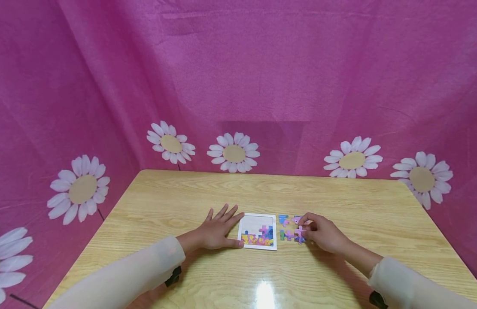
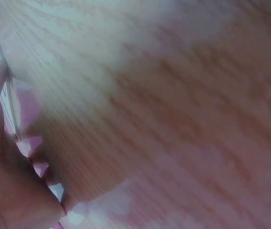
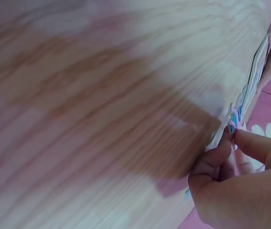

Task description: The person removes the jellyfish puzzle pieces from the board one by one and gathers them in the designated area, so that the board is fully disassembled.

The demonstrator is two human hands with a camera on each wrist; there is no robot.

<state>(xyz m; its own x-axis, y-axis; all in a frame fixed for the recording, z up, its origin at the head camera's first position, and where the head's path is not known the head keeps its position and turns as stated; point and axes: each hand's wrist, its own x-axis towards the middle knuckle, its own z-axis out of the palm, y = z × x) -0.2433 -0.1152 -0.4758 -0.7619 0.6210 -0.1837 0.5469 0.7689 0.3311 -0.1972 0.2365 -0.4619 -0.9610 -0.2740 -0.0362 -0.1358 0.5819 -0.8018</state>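
Right of centre, I see the right hand [image 1: 326, 234] pinching a puzzle piece [image 1: 299, 235]; left hand [image 1: 216, 230] spread; dragging could scatter neighbouring pieces [image 1: 283, 219]

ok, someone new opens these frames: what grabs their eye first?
First, probably the magenta cloth printed with white daisies, hanging behind the pale wooden table. Next, the white square puzzle frame on the table, partly filled, the left hand spread at its left edge. Right of it, the right hand pinches a pink-and-blue jigsaw piece.
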